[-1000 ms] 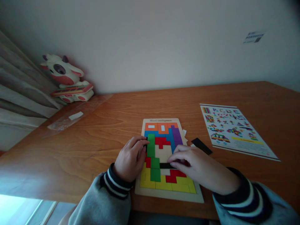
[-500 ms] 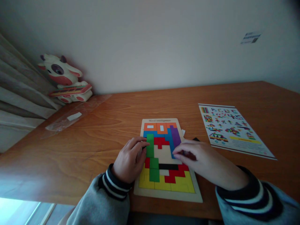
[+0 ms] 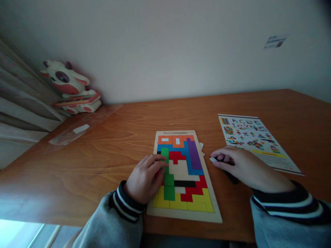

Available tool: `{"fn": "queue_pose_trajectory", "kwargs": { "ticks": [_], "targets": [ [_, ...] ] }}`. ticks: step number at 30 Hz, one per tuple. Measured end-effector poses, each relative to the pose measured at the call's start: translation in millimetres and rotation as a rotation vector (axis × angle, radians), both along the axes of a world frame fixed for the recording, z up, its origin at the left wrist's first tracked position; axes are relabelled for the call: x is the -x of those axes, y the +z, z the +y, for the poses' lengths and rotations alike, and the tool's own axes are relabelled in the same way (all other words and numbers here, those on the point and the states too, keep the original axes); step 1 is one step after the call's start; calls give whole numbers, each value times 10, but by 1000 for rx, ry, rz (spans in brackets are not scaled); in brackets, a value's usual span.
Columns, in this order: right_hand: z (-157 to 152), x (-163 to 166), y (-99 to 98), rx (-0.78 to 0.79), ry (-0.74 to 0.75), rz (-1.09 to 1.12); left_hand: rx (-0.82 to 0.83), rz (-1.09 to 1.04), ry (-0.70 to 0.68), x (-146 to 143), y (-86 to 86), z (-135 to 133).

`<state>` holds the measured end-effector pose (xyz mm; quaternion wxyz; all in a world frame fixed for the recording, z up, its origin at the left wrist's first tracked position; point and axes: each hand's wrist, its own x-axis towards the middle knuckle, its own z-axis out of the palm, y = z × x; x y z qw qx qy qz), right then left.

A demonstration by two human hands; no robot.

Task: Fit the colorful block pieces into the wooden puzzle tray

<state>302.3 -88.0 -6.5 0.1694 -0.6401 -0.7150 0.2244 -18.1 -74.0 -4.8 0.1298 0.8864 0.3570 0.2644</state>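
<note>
A wooden tray puzzle [image 3: 184, 216] lies on the desk, filled partly with orange, blue, purple, red, green, black and yellow blocks. Bare wood shows in its middle. My left hand [image 3: 147, 175] rests over the tray's left side, fingers loosely curved and touching a green block [image 3: 164, 151]; nothing shows in its grasp. Right of the tray, my right hand [image 3: 232, 162] is closed in a pinch, with a small white block [image 3: 213, 159] at the fingertips. A black block [image 3: 232, 178] shows under that hand, partly hidden. White corners [image 3: 201, 146] stick out past the tray's right edge.
A printed pattern sheet [image 3: 271, 148] lies at right, partly beneath my right hand. At back left stand a toy cow [image 3: 69, 82] with a keyboard and a clear plastic bag [image 3: 64, 136]. A wall rises behind the desk [image 3: 116, 165]; a curtain hangs at left.
My right hand has moved right, off the tray to the desk beside it, uncovering the blue and purple blocks. My left hand has shifted slightly rightward over the green block.
</note>
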Motion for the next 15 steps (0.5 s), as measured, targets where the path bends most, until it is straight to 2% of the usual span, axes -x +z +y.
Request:
{"fn": "queue_pose_trajectory", "kwargs": {
  "ticks": [7,10,15],
  "targets": [
    [33,-55,-60,7,-80,11,3,17,8,11,-13,-5],
    [42,-40,-47,33,-49,-2,8,21,13,13,-23,-6],
    [36,42,3,-51,-23,-27,11,16,4,9,-14,-5]
  ]
}}
